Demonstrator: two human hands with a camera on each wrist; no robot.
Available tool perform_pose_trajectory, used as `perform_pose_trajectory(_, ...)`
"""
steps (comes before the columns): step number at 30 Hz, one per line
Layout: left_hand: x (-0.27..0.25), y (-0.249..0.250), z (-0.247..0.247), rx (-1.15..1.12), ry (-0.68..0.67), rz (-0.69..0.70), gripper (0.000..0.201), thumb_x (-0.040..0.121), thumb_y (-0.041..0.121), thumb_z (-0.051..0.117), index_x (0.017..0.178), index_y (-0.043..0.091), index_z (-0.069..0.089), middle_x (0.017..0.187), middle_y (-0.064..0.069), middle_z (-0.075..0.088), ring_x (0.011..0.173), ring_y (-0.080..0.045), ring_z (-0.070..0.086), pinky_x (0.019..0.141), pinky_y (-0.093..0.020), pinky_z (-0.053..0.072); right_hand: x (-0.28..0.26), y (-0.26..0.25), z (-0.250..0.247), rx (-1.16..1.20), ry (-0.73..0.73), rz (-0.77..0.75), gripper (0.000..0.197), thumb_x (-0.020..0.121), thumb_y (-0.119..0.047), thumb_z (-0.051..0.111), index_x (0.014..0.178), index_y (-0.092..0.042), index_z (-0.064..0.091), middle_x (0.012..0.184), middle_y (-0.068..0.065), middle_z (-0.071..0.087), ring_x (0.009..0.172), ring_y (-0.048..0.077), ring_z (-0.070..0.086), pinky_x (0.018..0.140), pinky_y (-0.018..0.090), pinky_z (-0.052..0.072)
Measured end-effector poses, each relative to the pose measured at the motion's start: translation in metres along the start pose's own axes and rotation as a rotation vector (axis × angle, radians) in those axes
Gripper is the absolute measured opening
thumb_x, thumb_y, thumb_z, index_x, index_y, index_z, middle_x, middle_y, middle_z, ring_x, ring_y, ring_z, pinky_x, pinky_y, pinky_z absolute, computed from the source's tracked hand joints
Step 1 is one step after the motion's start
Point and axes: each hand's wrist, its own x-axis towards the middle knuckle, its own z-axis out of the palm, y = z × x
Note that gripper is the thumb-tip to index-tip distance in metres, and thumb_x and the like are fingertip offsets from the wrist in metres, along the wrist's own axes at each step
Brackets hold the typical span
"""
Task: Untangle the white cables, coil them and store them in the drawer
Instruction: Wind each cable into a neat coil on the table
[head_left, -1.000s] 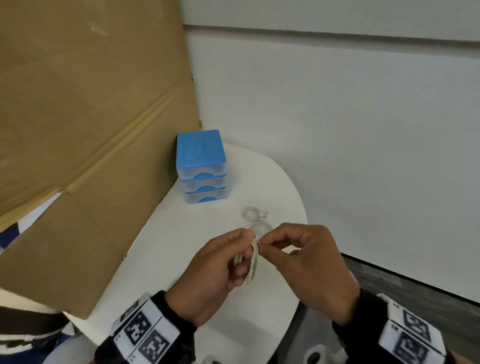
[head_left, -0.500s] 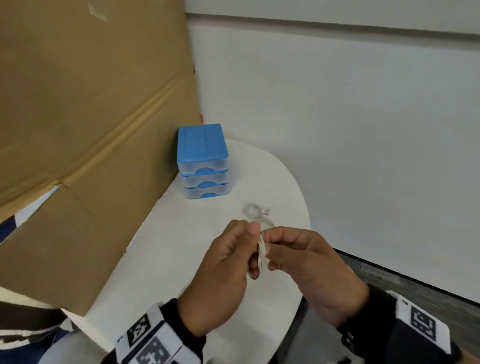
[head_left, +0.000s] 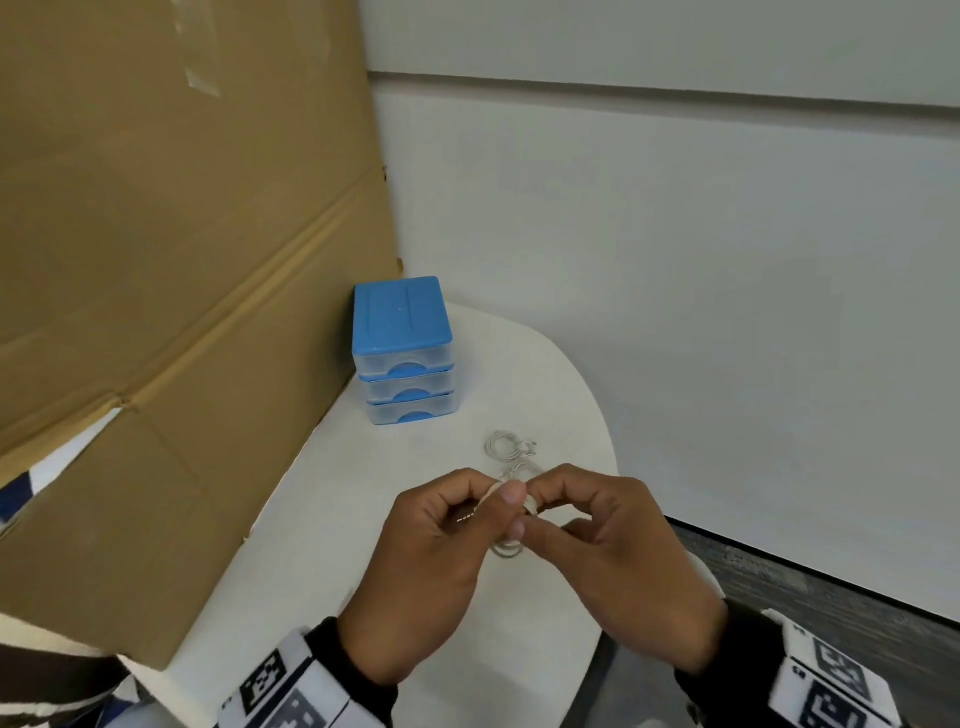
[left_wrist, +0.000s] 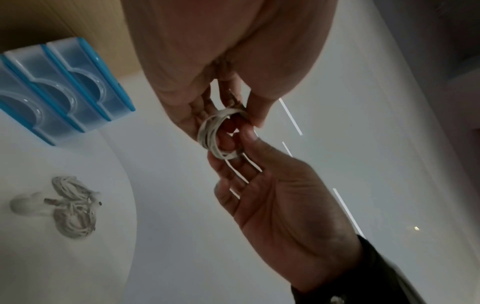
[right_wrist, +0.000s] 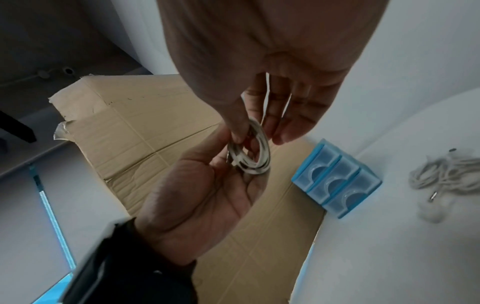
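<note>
White cable coil (head_left: 506, 545) is held above the desk (head_left: 322, 519) edge, pinched by left hand (head_left: 441, 561) and right hand (head_left: 623, 571), likely to keep loops tight. Left wrist view: fingers (left_wrist: 228, 142) thread the coil; a second bundle (left_wrist: 74, 205) lies near the drawer unit (left_wrist: 59, 102). Right wrist view: open desk room before the shut drawers.

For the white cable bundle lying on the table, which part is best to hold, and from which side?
Pinch the looped part of the cable bundle from above, thumb and finger across the strands. It lies flat on the table, so no side gives an edge, and gripping the loops should keep them together; the plug end would let them trail.
</note>
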Motion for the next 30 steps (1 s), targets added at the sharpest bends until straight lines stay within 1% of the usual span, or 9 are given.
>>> perform_pose_trajectory(2, 0.001, 0.0, -0.003, 0.008, -0.001, -0.002, 0.025, 0.079, 0.036, 0.065, 0.08, 0.013, 0.077, 0.078, -0.006, 0.074, 0.076, -0.019, 0.067, 0.082, -0.031, 0.054, 0.002, 0.001, -0.004, -0.061, 0.029, -0.041, 0.008, 0.085, -0.015, 0.074, 0.077, -0.018, 0.072, 0.081, 0.003, 0.072, 0.041, 0.006, 0.039, 0.045, 0.018, 0.033)
perform_pose_trajectory(5, 0.004, 0.001, -0.009, -0.046, -0.058, -0.037, 0.023, 0.074, 0.029, 0.072, 0.085, 0.009, 0.078, 0.081, -0.013, 0.075, 0.074, -0.02, 0.067, 0.075, -0.028, 0.055, 0.006, 0.005, -0.01, -0.126, 0.001, -0.045, 0.012, 0.087, -0.017, 0.073, 0.076, -0.02, 0.071, 0.078, 0.001, 0.07, 0.049, 0.011, 0.044, 0.05, 0.023, 0.037)
perform_pose_trajectory(9, 0.012, 0.002, -0.019, -0.09, -0.107, -0.045, 0.026, 0.065, 0.02, 0.079, 0.089, 0.011, 0.078, 0.078, -0.015, 0.074, 0.071, -0.018, 0.069, 0.071, -0.027, 0.056, 0.013, 0.001, -0.024, 0.019, -0.257, 0.058, 0.01, 0.083, -0.023, 0.073, 0.082, -0.013, 0.072, 0.082, 0.003, 0.068, 0.07, 0.013, 0.054, 0.061, 0.027, 0.043)
perform_pose_trajectory(12, 0.016, 0.004, -0.023, -0.016, -0.072, 0.044, 0.022, 0.065, 0.022, 0.079, 0.087, 0.018, 0.079, 0.077, -0.006, 0.076, 0.072, -0.017, 0.072, 0.072, -0.028, 0.058, 0.022, -0.005, -0.029, 0.204, -0.389, 0.197, 0.017, 0.075, -0.025, 0.071, 0.083, -0.01, 0.071, 0.083, 0.005, 0.064, 0.071, 0.01, 0.054, 0.061, 0.024, 0.044)
perform_pose_trajectory(15, 0.028, -0.002, -0.019, 0.219, 0.075, 0.165, 0.016, 0.068, 0.034, 0.077, 0.083, 0.029, 0.081, 0.078, 0.009, 0.076, 0.072, -0.01, 0.07, 0.069, -0.024, 0.057, 0.034, -0.006, -0.023, 0.019, -0.261, 0.172, 0.016, 0.074, -0.024, 0.077, 0.074, -0.009, 0.069, 0.072, 0.005, 0.063, 0.064, 0.014, 0.051, 0.055, 0.023, 0.043)
perform_pose_trajectory(18, 0.051, -0.018, -0.012, 0.293, 0.197, 0.209, 0.014, 0.075, 0.027, 0.08, 0.083, 0.037, 0.078, 0.076, 0.013, 0.074, 0.07, -0.008, 0.068, 0.068, -0.024, 0.056, 0.06, -0.003, -0.017, -0.153, -0.011, 0.091, 0.023, 0.08, -0.015, 0.079, 0.074, 0.002, 0.066, 0.056, 0.003, 0.062, 0.049, 0.011, 0.049, 0.046, 0.018, 0.039)
perform_pose_trajectory(20, 0.068, -0.028, -0.013, 0.252, 0.269, 0.182, 0.014, 0.079, 0.022, 0.078, 0.087, 0.034, 0.079, 0.079, 0.011, 0.075, 0.069, -0.008, 0.068, 0.07, -0.029, 0.058, 0.081, -0.004, -0.014, -0.186, 0.051, 0.051, 0.017, 0.08, -0.014, 0.079, 0.074, -0.002, 0.069, 0.053, 0.001, 0.064, 0.048, 0.011, 0.054, 0.045, 0.017, 0.04)
perform_pose_trajectory(25, 0.098, -0.041, -0.031, 0.237, 0.267, 0.095, 0.018, 0.088, 0.023, 0.07, 0.104, 0.026, 0.077, 0.086, 0.006, 0.076, 0.075, -0.012, 0.069, 0.077, -0.037, 0.06, 0.128, -0.003, -0.013, -0.397, 0.035, -0.083, 0.01, 0.084, -0.016, 0.075, 0.091, -0.023, 0.074, 0.064, -0.001, 0.069, 0.055, 0.014, 0.064, 0.056, 0.022, 0.05)
perform_pose_trajectory(30, 0.125, -0.045, -0.05, 0.172, 0.33, -0.049, 0.013, 0.087, 0.024, 0.071, 0.097, 0.02, 0.078, 0.082, 0.004, 0.076, 0.072, -0.014, 0.069, 0.074, -0.033, 0.061, 0.168, 0.003, 0.002, -0.696, -0.056, -0.178, 0.011, 0.091, -0.019, 0.064, 0.088, -0.02, 0.074, 0.072, -0.008, 0.066, 0.066, 0.014, 0.066, 0.07, 0.032, 0.056)
